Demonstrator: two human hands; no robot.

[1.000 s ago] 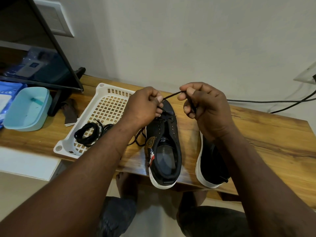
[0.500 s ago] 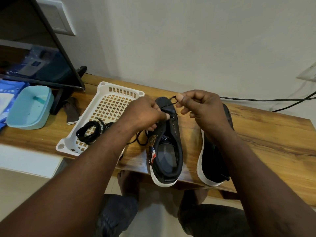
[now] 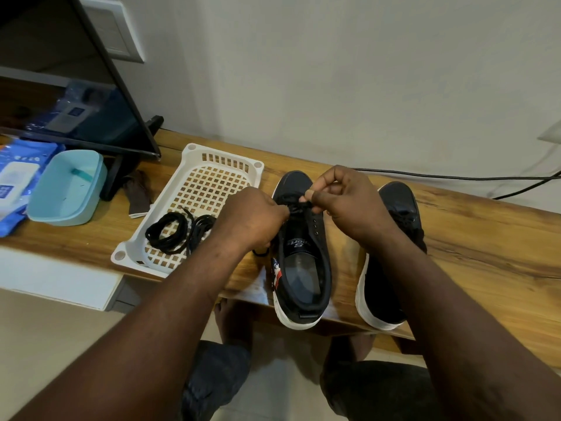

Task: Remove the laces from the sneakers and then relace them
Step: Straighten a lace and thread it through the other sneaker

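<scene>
Sneaker (image 3: pixel 303 256): on surface (image 3: pixel 485 238) edge, heel nearest, eyelets within reach.
Lace (image 3: pixel 299 205): at toe-end eyelets, between both hands.
Left hand (image 3: pixel 255 220): grip closed on lace, apparently steadying it.
Right hand (image 3: pixel 343 205): grip pinching lace end, likely to thread it.
Spare lace (image 3: pixel 173 232): parked in basket (image 3: pixel 188 153).

just right of the basket (image 3: pixel 194 159), the left hand (image 3: pixel 252 220) turns its curled fingers away, hiding their hold on the lace (image 3: pixel 299 206) and the nearer eyelets of the first sneaker (image 3: pixel 303 268); the tongue print there is too small to read. further right of the basket, the right forearm (image 3: pixel 425 284) hides the middle of the second sneaker (image 3: pixel 400 202). left of the basket, the screen (image 3: pixel 60 86) and the blue packet (image 3: pixel 15 177) are cut by the frame's edge, and the packet's label is blurred. the cable (image 3: pixel 455 177), far right of the basket, runs out of frame.
</scene>
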